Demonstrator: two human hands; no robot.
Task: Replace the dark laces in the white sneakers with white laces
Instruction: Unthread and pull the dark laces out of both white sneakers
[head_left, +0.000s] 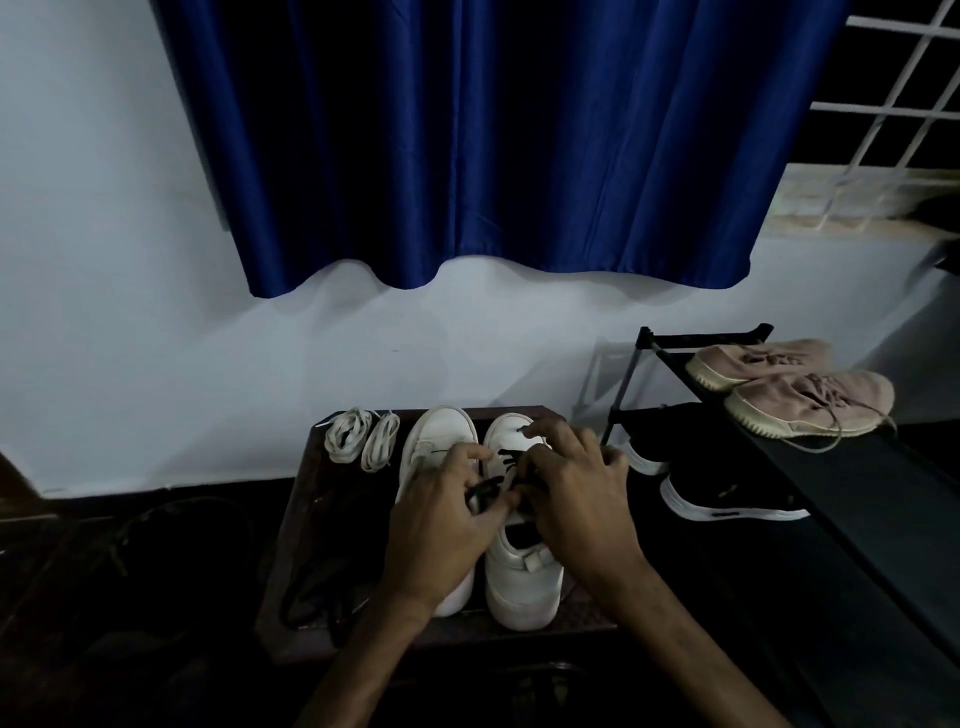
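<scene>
**Dark lace being worked out of the right-hand sneaker**

The unlacing step is being carried out: the dark lace (493, 486) is being pinched between both hands over the right-hand sneaker (522, 566), which is standing on the worktop (306, 525). The left hand (447, 512) is being held palm down, its fingers (475, 457) clamped on the lace. The right hand (574, 493) is being arched over the eyelets, fingers curled together on the same lace. The other sneaker (434, 441) is lying just left of the fingers, apparently already unlaced. The white laces (361, 439) are waiting beyond the fingers, to the left. A pulled dark lace (317, 597) seems to be lying nearer, left. Next, a steady pull through each remaining eyelet is judged to be needed.
</scene>
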